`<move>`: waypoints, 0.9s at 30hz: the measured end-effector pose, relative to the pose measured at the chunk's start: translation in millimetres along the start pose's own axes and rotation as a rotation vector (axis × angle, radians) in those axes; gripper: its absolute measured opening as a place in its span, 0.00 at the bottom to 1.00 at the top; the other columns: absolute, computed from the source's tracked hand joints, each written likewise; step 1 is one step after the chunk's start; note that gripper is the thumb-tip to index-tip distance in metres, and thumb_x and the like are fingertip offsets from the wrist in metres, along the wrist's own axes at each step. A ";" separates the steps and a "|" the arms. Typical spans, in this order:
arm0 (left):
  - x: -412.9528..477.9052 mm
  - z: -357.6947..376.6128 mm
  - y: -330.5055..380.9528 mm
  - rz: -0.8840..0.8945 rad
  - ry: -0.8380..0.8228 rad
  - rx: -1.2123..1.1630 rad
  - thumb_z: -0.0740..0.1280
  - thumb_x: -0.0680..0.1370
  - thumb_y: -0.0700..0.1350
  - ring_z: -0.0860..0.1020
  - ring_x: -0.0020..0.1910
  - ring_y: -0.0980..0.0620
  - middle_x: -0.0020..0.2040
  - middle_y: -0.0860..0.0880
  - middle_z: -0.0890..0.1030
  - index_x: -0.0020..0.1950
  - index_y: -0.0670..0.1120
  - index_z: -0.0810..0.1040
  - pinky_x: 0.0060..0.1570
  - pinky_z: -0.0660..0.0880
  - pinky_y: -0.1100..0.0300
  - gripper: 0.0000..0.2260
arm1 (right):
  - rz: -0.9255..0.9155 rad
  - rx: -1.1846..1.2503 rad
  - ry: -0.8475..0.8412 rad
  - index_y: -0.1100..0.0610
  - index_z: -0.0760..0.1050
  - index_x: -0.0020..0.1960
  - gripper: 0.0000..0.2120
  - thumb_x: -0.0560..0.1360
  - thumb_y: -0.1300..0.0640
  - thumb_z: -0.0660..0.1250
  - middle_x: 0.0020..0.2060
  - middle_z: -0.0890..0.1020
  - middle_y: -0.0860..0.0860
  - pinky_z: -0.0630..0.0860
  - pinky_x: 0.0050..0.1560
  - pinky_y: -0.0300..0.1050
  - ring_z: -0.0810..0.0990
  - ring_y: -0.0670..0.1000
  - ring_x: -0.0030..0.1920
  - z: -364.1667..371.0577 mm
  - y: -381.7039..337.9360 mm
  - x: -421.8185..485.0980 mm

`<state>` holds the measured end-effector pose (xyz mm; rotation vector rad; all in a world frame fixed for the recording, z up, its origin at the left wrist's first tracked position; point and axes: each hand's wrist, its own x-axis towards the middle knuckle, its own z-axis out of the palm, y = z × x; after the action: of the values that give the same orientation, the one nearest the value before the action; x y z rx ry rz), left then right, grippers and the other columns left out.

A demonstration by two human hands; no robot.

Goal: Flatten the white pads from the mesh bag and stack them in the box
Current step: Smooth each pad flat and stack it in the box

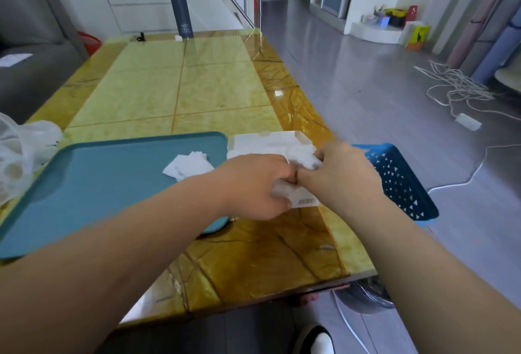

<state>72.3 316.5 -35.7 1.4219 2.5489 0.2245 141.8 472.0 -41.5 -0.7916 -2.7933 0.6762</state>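
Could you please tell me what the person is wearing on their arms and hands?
The left hand and right hand are bare: no gloves, rings, watch or bracelet show. Both forearms are uncovered too, with no sleeve in view.

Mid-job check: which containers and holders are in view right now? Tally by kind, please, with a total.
Teal tray: 1
Blue basket: 1
White box: 1
Mesh bag: 1
Grey flask: 1
Total: 5
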 end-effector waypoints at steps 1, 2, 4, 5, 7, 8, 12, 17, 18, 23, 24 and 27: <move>-0.2 3.0 -1.5 0.006 0.011 -0.008 0.64 0.74 0.59 0.78 0.59 0.51 0.59 0.57 0.78 0.60 0.56 0.79 0.55 0.79 0.49 0.17 | -0.011 -0.031 -0.004 0.53 0.67 0.38 0.15 0.71 0.47 0.72 0.33 0.75 0.50 0.64 0.29 0.42 0.74 0.53 0.33 2.8 -2.2 0.5; -0.3 5.7 -3.6 0.012 0.029 -0.018 0.65 0.74 0.58 0.78 0.58 0.51 0.59 0.58 0.77 0.58 0.55 0.79 0.55 0.79 0.49 0.15 | -0.023 -0.058 -0.009 0.53 0.69 0.39 0.13 0.71 0.48 0.71 0.35 0.77 0.50 0.65 0.29 0.42 0.76 0.54 0.34 5.1 -4.7 1.2; -0.4 8.6 -6.6 0.015 0.057 -0.034 0.68 0.76 0.54 0.78 0.58 0.52 0.59 0.57 0.76 0.56 0.54 0.80 0.55 0.78 0.50 0.10 | -0.037 -0.101 -0.012 0.54 0.71 0.40 0.11 0.72 0.48 0.69 0.36 0.78 0.51 0.66 0.30 0.42 0.77 0.56 0.35 8.3 -7.8 2.5; 0.5 9.9 -8.0 0.023 0.068 -0.039 0.68 0.77 0.53 0.78 0.58 0.52 0.59 0.56 0.77 0.56 0.52 0.80 0.57 0.77 0.51 0.09 | -0.036 -0.134 -0.004 0.54 0.73 0.41 0.10 0.72 0.49 0.70 0.36 0.78 0.51 0.67 0.31 0.42 0.77 0.55 0.35 8.4 -8.1 2.9; -0.2 10.9 -9.3 0.044 0.074 -0.050 0.69 0.78 0.51 0.77 0.59 0.53 0.59 0.55 0.77 0.58 0.51 0.80 0.59 0.76 0.51 0.10 | -0.027 -0.209 0.018 0.54 0.76 0.46 0.06 0.72 0.52 0.69 0.36 0.78 0.50 0.67 0.31 0.40 0.75 0.53 0.33 7.7 -7.9 3.1; -1.1 10.2 -9.0 0.049 0.074 -0.056 0.69 0.79 0.51 0.77 0.60 0.53 0.60 0.55 0.77 0.59 0.51 0.80 0.59 0.76 0.51 0.11 | -0.012 -0.242 0.020 0.53 0.76 0.48 0.06 0.73 0.54 0.69 0.37 0.78 0.50 0.66 0.31 0.40 0.74 0.53 0.33 6.9 -8.0 2.7; -3.0 9.5 -12.5 0.048 0.066 -0.140 0.69 0.80 0.49 0.76 0.61 0.55 0.60 0.56 0.77 0.60 0.53 0.81 0.62 0.73 0.55 0.09 | 0.028 -0.335 -0.054 0.52 0.78 0.55 0.11 0.73 0.53 0.69 0.40 0.78 0.49 0.70 0.33 0.40 0.79 0.53 0.38 5.2 -15.7 1.5; -1.3 17.7 -20.0 0.032 0.114 -0.280 0.70 0.80 0.46 0.76 0.57 0.57 0.59 0.58 0.77 0.59 0.54 0.82 0.56 0.71 0.67 0.09 | -0.007 -0.324 -0.235 0.56 0.71 0.47 0.10 0.78 0.50 0.67 0.39 0.77 0.51 0.73 0.36 0.42 0.81 0.54 0.39 -2.6 -25.3 -5.8; -1.1 19.4 -21.4 0.029 0.127 -0.288 0.71 0.80 0.46 0.76 0.55 0.59 0.59 0.58 0.76 0.59 0.54 0.82 0.53 0.70 0.70 0.09 | -0.022 -0.315 -0.264 0.55 0.69 0.43 0.11 0.80 0.50 0.66 0.39 0.78 0.52 0.74 0.37 0.43 0.83 0.55 0.40 -3.5 -27.5 -8.7; -2.6 24.0 -21.0 0.009 0.168 -0.344 0.71 0.79 0.45 0.76 0.44 0.65 0.58 0.57 0.74 0.53 0.59 0.77 0.43 0.67 0.75 0.09 | -0.017 -0.299 -0.258 0.53 0.66 0.44 0.11 0.80 0.53 0.66 0.39 0.73 0.50 0.75 0.39 0.46 0.79 0.56 0.42 5.4 -32.8 -12.8; -3.2 24.4 -20.2 0.008 0.180 -0.352 0.71 0.79 0.45 0.75 0.43 0.67 0.57 0.57 0.73 0.53 0.59 0.76 0.42 0.67 0.75 0.09 | 0.003 -0.271 -0.278 0.54 0.68 0.46 0.08 0.80 0.53 0.66 0.39 0.74 0.50 0.78 0.41 0.46 0.81 0.56 0.42 5.6 -33.3 -11.8; -8.6 24.8 -18.0 -0.007 0.219 -0.354 0.71 0.79 0.45 0.75 0.42 0.67 0.55 0.60 0.71 0.56 0.56 0.75 0.40 0.67 0.71 0.09 | 0.032 -0.240 -0.316 0.54 0.74 0.46 0.08 0.78 0.50 0.66 0.40 0.81 0.52 0.81 0.46 0.47 0.84 0.56 0.42 -1.7 -35.7 -11.0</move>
<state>68.4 300.4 -63.0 1.3121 2.5103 0.8264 135.3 439.8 -23.8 -0.8368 -3.2010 0.5159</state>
